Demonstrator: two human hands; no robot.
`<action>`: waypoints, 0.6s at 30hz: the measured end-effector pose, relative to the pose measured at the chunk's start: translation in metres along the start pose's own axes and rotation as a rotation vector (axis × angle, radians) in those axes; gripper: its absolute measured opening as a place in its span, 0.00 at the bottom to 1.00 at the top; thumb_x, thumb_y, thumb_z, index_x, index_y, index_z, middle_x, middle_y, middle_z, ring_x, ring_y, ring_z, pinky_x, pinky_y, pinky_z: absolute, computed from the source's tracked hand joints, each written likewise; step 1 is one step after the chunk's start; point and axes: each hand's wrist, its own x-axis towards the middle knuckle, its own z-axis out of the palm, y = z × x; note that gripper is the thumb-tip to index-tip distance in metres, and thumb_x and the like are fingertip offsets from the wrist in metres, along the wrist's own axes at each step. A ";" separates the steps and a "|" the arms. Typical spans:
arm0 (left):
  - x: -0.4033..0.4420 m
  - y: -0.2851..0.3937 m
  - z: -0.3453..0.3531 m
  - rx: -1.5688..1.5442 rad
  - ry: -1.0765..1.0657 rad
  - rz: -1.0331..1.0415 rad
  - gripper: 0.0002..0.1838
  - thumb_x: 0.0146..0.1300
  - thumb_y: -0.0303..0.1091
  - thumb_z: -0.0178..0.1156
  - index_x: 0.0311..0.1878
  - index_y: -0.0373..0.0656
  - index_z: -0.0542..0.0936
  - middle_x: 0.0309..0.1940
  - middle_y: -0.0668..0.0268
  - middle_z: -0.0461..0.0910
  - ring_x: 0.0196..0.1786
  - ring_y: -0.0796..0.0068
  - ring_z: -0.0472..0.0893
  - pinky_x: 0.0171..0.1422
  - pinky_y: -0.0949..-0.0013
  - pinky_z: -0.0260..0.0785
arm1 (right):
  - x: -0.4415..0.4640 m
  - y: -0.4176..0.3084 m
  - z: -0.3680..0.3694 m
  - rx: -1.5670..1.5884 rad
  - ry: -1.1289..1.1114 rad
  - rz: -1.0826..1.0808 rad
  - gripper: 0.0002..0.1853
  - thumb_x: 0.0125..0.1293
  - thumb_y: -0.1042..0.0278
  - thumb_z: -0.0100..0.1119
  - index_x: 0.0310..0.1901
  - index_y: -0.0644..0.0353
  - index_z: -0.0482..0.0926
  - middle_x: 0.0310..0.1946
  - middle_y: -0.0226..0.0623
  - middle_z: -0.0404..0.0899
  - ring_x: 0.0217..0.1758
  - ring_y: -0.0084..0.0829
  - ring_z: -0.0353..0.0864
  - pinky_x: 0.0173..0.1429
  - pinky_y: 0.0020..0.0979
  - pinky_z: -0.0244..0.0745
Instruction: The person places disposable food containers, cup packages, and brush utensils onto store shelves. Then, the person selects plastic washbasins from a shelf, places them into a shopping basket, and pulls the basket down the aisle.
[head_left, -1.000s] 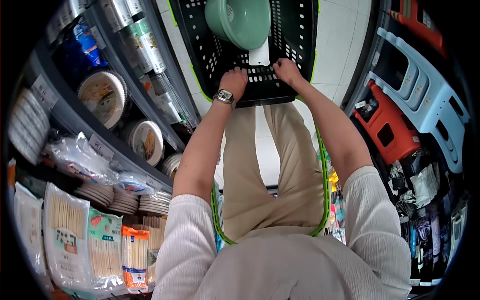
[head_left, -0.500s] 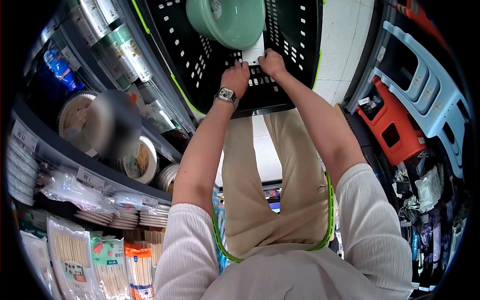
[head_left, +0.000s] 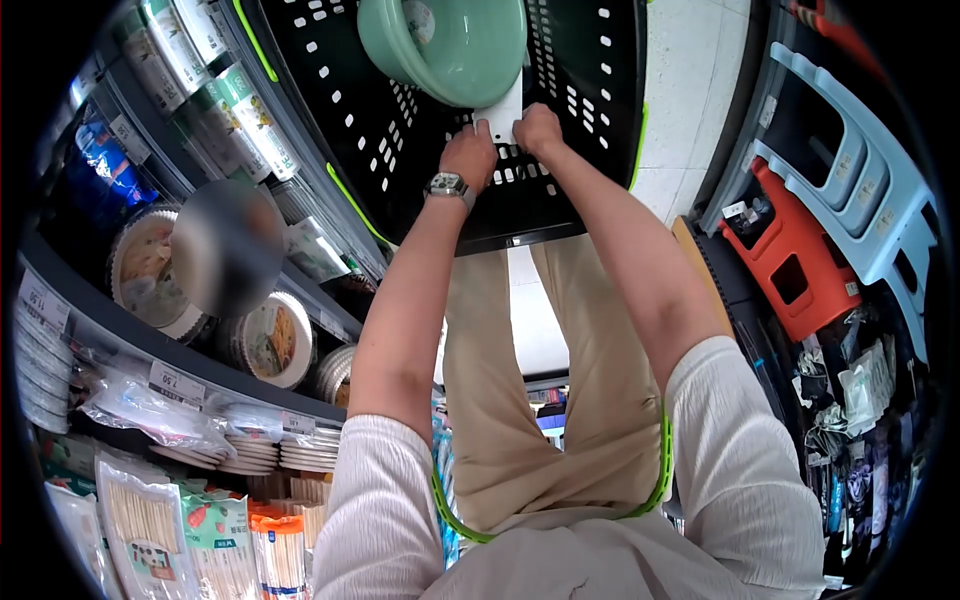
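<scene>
We note a flat white strip (head_left: pixel 508 108) at upper centre of the frame, inside a black slotted shopping basket (head_left: pixel 520 225). It is plain and smooth, with a small dark hole near its lower end; its upper part is hidden by a glossy pale-green basin (head_left: pixel 475 55), which has a round sticker (head_left: pixel 418 22) on its inner wall. Our left hand (head_left: pixel 468 155), wristwatch (head_left: pixel 447 185) below it, and our right hand (head_left: pixel 538 130) sit apart, fingers curled, at opposite edges of the strip. Whether they grip it, we cannot tell.
</scene>
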 end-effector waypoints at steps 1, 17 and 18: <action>-0.002 0.004 -0.004 -0.029 0.003 -0.034 0.14 0.64 0.33 0.61 0.47 0.36 0.71 0.44 0.46 0.79 0.46 0.44 0.82 0.52 0.50 0.77 | -0.011 -0.004 -0.006 0.032 -0.013 0.016 0.15 0.60 0.70 0.57 0.46 0.67 0.84 0.52 0.58 0.82 0.59 0.55 0.81 0.63 0.45 0.78; -0.232 0.148 -0.176 -0.093 0.358 0.204 0.08 0.59 0.23 0.56 0.42 0.35 0.79 0.46 0.48 0.82 0.47 0.50 0.82 0.48 0.56 0.78 | -0.295 0.016 -0.110 0.504 0.220 -0.362 0.12 0.65 0.65 0.60 0.40 0.66 0.85 0.30 0.44 0.85 0.34 0.31 0.85 0.41 0.33 0.77; -0.252 0.160 -0.188 -0.108 0.373 0.207 0.06 0.60 0.23 0.55 0.40 0.35 0.78 0.41 0.50 0.81 0.44 0.50 0.82 0.44 0.55 0.77 | -0.317 0.018 -0.119 0.527 0.214 -0.409 0.12 0.64 0.66 0.60 0.39 0.67 0.85 0.30 0.49 0.85 0.35 0.38 0.85 0.42 0.37 0.78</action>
